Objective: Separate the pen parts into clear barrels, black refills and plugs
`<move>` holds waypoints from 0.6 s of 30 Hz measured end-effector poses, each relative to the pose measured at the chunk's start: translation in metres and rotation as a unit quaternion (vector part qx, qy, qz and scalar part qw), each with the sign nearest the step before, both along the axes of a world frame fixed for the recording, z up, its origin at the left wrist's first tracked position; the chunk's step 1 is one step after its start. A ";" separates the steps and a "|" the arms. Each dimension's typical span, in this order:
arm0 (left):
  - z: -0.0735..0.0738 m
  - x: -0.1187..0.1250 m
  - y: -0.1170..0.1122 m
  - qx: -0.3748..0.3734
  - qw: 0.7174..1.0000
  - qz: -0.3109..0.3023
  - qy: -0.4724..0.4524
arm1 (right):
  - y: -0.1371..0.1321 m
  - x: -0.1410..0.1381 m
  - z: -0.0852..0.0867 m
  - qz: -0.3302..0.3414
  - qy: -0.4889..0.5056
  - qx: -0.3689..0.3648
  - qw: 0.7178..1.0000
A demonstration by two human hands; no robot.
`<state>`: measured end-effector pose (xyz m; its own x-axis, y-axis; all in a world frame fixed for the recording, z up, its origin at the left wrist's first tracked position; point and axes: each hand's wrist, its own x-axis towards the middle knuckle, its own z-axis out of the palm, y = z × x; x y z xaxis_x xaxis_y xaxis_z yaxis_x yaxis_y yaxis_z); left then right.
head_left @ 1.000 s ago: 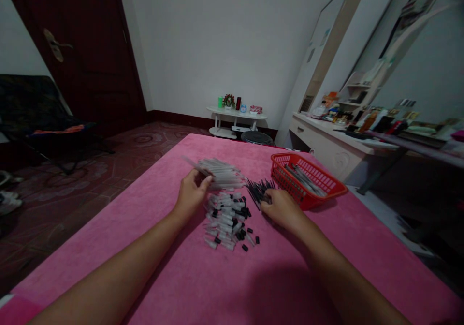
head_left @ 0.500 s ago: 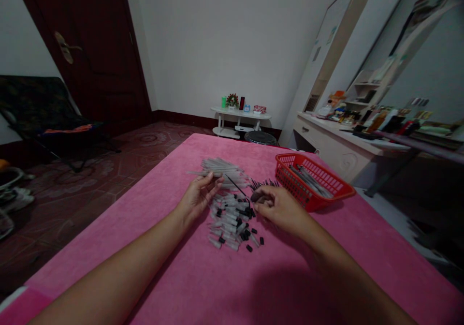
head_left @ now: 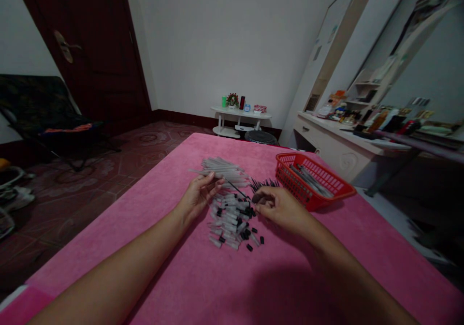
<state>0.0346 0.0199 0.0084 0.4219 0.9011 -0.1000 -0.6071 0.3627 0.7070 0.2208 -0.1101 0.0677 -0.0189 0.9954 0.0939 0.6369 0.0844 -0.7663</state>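
Note:
My left hand (head_left: 203, 189) pinches a thin translucent tube (head_left: 197, 172), which sticks out leftward past the fingers. A thin dark rod (head_left: 237, 189) slants from near the tube's right end down to the fingertips of my right hand (head_left: 270, 203), which is closed on its lower end. Whether the rod's tip is inside the tube, I cannot tell. Beneath and between the hands lies a heap of short clear caps (head_left: 228, 221) mixed with small black plugs (head_left: 250, 248). Behind my left hand is a pile of similar translucent tubes (head_left: 226, 166). Several dark, thin pieces (head_left: 264, 184) lie beyond my right hand.
A red plastic basket (head_left: 337, 195) holding grey sticks stands at the right on the pink cloth (head_left: 174, 276). A white dressing table (head_left: 337, 136) runs along the right. A folding chair (head_left: 43, 107) is at the left, with a small white shelf (head_left: 239, 113) by the far wall.
The dark rod's upper end has come slightly lower, and less of the rod shows. My right hand has shifted very slightly; my left hand stays nearly still with the tube.

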 end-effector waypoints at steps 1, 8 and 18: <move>0.000 0.000 0.000 -0.003 1.000 0.003 -0.003 | 0.000 0.000 0.000 -0.001 0.001 -0.001 1.000; 0.000 0.001 -0.002 0.021 1.000 -0.004 0.007 | 0.000 0.000 -0.002 0.007 0.005 -0.003 1.000; -0.003 -0.001 0.001 0.066 0.995 -0.067 0.032 | 0.002 0.008 -0.002 -0.037 -0.067 0.067 0.995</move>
